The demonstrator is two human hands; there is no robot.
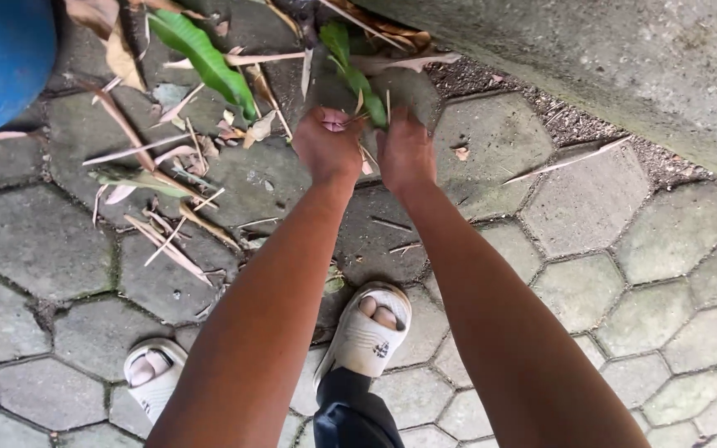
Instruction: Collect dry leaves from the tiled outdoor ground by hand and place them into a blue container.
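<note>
A green leaf (pixel 357 79) at twelve o'clock is clamped by the left hand (pixel 327 145) and right hand (pixel 405 149), fingers closed, over the paving (pixel 574 207); gathering is judged underway, firmer grip needed.

Outdoor yard or garden path. Hexagonal grey paving stones (pixel 616 207), scattered dry leaves (pixel 168 241), concrete kerb (pixel 624 66) upper right.
</note>
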